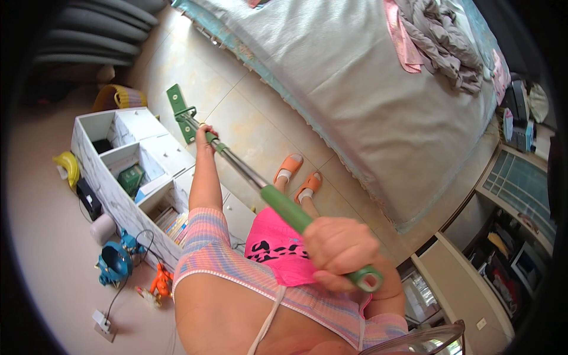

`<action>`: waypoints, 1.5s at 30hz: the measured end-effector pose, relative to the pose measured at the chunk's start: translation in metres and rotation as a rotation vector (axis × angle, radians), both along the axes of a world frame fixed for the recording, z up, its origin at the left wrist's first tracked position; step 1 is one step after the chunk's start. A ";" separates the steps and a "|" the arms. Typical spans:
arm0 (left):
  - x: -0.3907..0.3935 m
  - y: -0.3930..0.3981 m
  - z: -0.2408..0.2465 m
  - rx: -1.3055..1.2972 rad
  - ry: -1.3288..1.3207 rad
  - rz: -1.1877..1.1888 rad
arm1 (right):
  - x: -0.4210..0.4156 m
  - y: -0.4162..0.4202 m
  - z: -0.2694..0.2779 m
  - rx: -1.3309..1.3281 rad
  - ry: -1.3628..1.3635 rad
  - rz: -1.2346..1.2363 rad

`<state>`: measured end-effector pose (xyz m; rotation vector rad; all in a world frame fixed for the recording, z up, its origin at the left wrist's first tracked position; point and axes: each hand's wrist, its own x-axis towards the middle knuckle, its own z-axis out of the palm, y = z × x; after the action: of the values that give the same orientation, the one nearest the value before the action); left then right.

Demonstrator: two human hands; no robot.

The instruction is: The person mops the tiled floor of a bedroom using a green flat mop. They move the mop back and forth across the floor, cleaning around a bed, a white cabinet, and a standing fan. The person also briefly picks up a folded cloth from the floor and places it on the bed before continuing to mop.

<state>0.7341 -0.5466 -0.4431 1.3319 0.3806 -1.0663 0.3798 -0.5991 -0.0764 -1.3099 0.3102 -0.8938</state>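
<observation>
A flat mop with a green head [177, 104], a metal pole [242, 166] and a green grip [286, 208] runs slantwise across the view. Around the lower part of the pole, just above the mop head, is my left hand [206, 135]. My right hand [341, 253], slightly blurred, is closed around the green grip near its end. The mop head lies over the tiled floor [239, 106], beside a white cabinet. Part of the pole behind my fingers is hidden.
The white cabinet [162, 155] with open compartments stands at the left, a woven basket [131, 96] beyond it. A large bed [346, 111] with a blue-edged cover fills the upper right. Grey curtains [97, 35] hang upper left. Furniture with shelves [470, 284] stands at the right.
</observation>
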 end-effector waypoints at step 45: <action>-0.410 0.066 0.032 0.310 -0.267 -1.012 | -0.316 0.297 0.027 0.873 -0.351 -1.452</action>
<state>0.3242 -0.4803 -0.4111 1.9896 -0.4097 -1.6530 0.0634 -0.3023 -0.0498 0.0891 1.2699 -1.8338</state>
